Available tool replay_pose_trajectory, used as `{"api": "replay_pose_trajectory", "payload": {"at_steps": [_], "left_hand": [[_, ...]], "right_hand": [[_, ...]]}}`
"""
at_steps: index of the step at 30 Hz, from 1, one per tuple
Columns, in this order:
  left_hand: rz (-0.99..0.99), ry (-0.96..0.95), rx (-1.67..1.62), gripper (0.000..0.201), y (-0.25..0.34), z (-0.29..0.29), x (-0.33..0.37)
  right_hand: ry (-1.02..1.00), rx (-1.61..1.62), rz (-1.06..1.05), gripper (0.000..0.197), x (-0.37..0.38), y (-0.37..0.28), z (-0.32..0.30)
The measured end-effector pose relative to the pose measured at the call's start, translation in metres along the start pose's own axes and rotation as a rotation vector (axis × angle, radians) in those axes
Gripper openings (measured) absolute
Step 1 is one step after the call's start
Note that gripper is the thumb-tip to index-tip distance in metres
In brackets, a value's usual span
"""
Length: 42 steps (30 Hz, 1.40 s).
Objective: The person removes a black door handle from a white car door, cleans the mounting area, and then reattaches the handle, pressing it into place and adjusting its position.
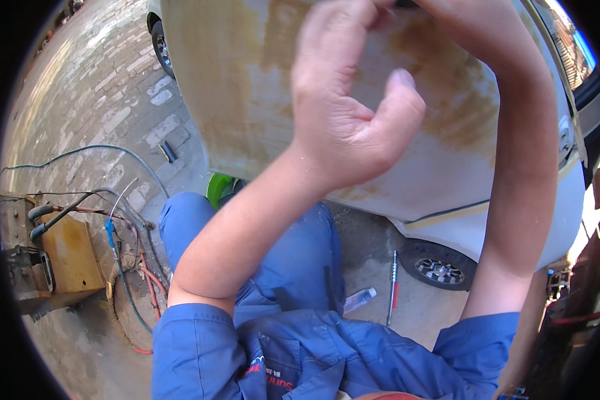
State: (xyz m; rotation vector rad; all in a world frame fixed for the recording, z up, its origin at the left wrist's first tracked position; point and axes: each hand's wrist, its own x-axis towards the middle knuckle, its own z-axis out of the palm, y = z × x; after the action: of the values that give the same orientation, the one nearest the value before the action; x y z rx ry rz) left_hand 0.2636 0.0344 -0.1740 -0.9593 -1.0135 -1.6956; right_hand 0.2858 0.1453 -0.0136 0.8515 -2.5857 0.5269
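Note:
My left hand (pixel 343 117) is raised in front of a pale car body panel (pixel 240 87) stained with rusty brown patches. Its palm faces me, the thumb stands apart and the fingers curl upward to the picture's top edge, where their tips are cut off. Nothing shows in the palm. My right forearm (pixel 523 167) rises along the right side and bends across the top. Only the wrist of my right hand (pixel 440 8) shows, next to a small dark thing (pixel 407 3) at the edge. Both arms come out of blue work sleeves (pixel 200 353).
A rusty orange machine box (pixel 63 257) with hoses and cables (pixel 133 280) stands on the brick paving (pixel 100 87) at left. On the ground below lie a red-handled tool (pixel 393 287) and a clear flat piece (pixel 360 300). A car wheel (pixel 440 270) and a green object (pixel 219 188) are near.

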Motion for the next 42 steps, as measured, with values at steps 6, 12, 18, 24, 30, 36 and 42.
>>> {"api": "replay_pose_trajectory", "payload": {"at_steps": [6,12,18,24,30,36,42], "left_hand": [[0.565,-0.215,0.792,0.034,-0.042,-0.053,0.087],[0.41,-0.455,0.834,0.019,-0.018,-0.061,0.11],[0.447,-0.412,0.848,0.02,-0.023,-0.058,0.106],[0.425,-0.41,0.729,0.022,-0.011,-0.056,0.104],[0.325,-0.606,0.801,0.045,-0.001,-0.065,0.112],[0.351,-0.563,0.656,0.041,-0.022,-0.074,0.112],[0.352,-0.671,0.538,0.058,-0.04,-0.092,0.114]], "right_hand": [[0.097,0.042,-0.175,0.015,0.001,0.017,0.009],[0.812,-0.535,-0.285,0.029,-0.044,0.024,0.057],[1.026,-0.649,-0.173,0.026,-0.051,0.037,0.086],[0.97,-0.564,-0.096,0.022,-0.051,0.024,0.08],[0.735,-0.183,0.177,0.016,-0.054,-0.007,0.048],[0.496,-0.246,-0.033,0.014,-0.032,0.001,0.026],[0.414,-0.278,0.1,0.02,-0.041,0.002,0.023]]}}
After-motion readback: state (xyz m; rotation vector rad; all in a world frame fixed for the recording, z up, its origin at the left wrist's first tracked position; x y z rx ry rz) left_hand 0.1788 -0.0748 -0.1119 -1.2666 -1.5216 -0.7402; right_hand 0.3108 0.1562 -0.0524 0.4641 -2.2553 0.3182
